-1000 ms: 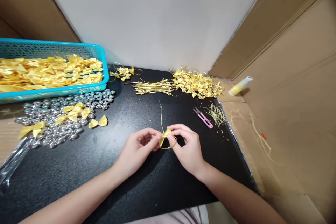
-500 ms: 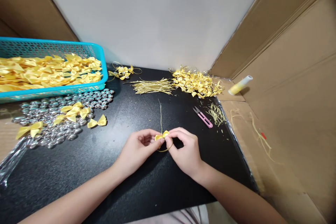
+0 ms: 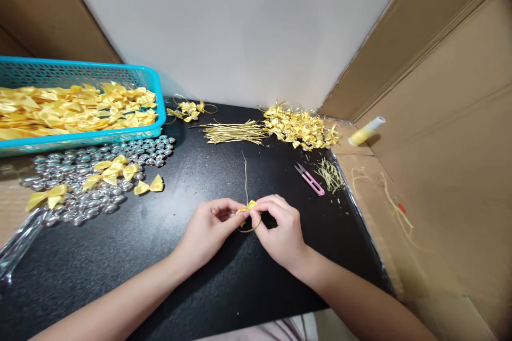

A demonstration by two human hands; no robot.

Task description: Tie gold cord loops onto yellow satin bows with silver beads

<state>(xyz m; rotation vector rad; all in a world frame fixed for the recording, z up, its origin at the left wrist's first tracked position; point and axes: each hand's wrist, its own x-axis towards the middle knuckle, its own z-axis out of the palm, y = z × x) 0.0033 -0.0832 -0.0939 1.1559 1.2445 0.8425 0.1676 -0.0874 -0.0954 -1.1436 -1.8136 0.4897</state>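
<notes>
Low over the black tabletop [image 3: 168, 256], my left hand [image 3: 210, 229] and my right hand [image 3: 280, 232] meet, both pinching one small yellow satin bow [image 3: 250, 205]. A thin gold cord [image 3: 246, 178] runs from the bow away from me, and a small loop of it hangs under my fingertips. Both hands are closed in a pinch on the bow and cord.
A teal basket [image 3: 154, 93] of yellow bows stands at the left. Silver beads [image 3: 100, 170] with loose bows lie before it. A bundle of gold cords [image 3: 234, 132], a heap of finished bows [image 3: 300, 127], pink snips [image 3: 310, 178] and a glue tube [image 3: 366, 130] lie farther back and right. Cardboard walls flank the surface.
The loop of cord under the bow has shrunk and the bow has folded tighter between my fingertips. My hands have closed in slightly.
</notes>
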